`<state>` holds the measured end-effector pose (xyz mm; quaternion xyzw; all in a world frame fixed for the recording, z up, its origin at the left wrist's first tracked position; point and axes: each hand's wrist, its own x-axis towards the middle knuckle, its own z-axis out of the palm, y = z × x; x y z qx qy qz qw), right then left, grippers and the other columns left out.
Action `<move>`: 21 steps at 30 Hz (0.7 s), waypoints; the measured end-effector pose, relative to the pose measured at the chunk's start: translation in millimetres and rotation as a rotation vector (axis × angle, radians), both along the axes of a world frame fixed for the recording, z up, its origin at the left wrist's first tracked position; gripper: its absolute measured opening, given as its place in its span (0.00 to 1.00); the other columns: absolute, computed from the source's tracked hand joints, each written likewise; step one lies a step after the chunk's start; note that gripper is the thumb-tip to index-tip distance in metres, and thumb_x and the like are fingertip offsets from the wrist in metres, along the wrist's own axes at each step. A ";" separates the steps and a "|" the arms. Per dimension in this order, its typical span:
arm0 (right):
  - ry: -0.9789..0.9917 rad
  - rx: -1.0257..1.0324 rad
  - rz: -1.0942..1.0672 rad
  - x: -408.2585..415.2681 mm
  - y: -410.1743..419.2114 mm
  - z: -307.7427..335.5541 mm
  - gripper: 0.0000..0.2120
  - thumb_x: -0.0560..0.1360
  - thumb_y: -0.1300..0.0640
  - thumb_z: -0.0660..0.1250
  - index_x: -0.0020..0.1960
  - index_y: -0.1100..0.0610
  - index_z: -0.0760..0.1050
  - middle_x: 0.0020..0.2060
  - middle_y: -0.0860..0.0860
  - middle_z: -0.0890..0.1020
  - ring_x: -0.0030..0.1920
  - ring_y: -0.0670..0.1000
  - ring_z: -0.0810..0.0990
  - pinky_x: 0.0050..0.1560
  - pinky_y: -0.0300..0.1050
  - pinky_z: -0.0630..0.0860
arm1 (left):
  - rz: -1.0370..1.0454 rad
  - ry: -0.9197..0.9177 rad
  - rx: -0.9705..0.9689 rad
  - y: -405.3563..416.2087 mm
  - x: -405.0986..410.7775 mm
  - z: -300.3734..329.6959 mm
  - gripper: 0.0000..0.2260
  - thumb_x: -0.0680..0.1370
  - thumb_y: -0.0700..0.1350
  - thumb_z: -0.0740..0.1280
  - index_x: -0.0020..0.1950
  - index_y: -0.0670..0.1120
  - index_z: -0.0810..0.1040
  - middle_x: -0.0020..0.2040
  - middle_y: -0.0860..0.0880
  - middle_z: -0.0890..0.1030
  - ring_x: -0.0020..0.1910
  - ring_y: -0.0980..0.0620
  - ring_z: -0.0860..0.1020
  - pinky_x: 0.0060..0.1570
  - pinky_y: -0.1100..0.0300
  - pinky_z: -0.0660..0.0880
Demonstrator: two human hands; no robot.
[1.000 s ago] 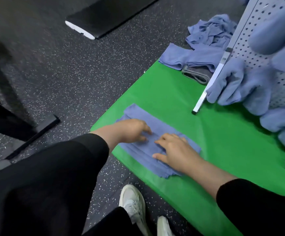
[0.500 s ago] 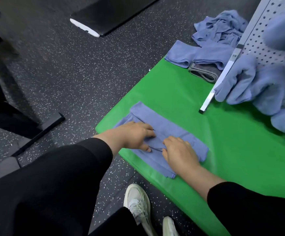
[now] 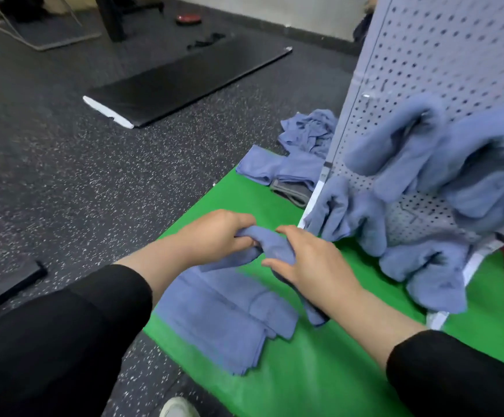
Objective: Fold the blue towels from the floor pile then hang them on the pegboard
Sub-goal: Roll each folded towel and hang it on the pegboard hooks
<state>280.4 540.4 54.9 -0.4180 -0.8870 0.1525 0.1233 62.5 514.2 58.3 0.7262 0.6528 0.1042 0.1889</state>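
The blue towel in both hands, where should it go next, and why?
Probably up to the pegboard to hang. Both the left hand and right hand grip the folded blue towel, lifted off the green mat, so the folding looks done. Other towels already hang on the board, just to the right.

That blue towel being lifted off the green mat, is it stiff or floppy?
Probably floppy: the blue towel sags between the left hand and right hand. Likely light, since its folded tail trails limply onto the green mat.
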 end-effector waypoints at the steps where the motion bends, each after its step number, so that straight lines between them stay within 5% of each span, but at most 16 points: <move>1: -0.032 0.029 -0.014 8.1 6.4 11.5 0.21 0.76 0.39 0.68 0.62 0.51 0.75 0.55 0.51 0.82 0.54 0.61 0.81 0.47 0.55 0.76 | -0.018 0.010 0.021 7.1 8.4 13.6 0.09 0.79 0.50 0.69 0.44 0.48 0.74 0.39 0.48 0.79 0.41 0.44 0.76 0.37 0.52 0.63; 6: -0.028 0.111 -0.100 44.1 38.8 71.5 0.08 0.77 0.48 0.61 0.51 0.52 0.72 0.49 0.52 0.78 0.49 0.63 0.79 0.43 0.56 0.74 | -0.009 0.027 0.208 32.0 62.1 63.0 0.14 0.75 0.58 0.69 0.57 0.56 0.75 0.52 0.54 0.82 0.50 0.48 0.79 0.43 0.53 0.74; 11: 0.052 0.122 -0.143 71.0 58.9 124.3 0.06 0.75 0.50 0.62 0.49 0.51 0.73 0.44 0.50 0.79 0.45 0.58 0.78 0.43 0.57 0.77 | 0.076 -0.122 0.333 56.1 97.5 85.6 0.20 0.73 0.66 0.57 0.53 0.54 0.77 0.47 0.52 0.83 0.46 0.46 0.79 0.43 0.49 0.77; 15: -0.058 0.184 -0.149 75.9 70.3 142.2 0.04 0.78 0.53 0.63 0.49 0.53 0.71 0.39 0.51 0.76 0.40 0.58 0.73 0.37 0.51 0.70 | 0.178 -0.116 0.427 67.0 101.0 101.0 0.11 0.75 0.56 0.62 0.54 0.58 0.79 0.48 0.56 0.83 0.47 0.50 0.79 0.45 0.51 0.78; 21: -0.053 0.317 -0.199 56.9 104.2 185.0 0.07 0.77 0.54 0.63 0.41 0.52 0.69 0.34 0.50 0.73 0.40 0.58 0.72 0.37 0.48 0.64 | 0.271 -0.259 0.545 93.5 91.7 126.9 0.11 0.77 0.48 0.65 0.57 0.60 0.79 0.50 0.55 0.82 0.49 0.49 0.78 0.48 0.50 0.77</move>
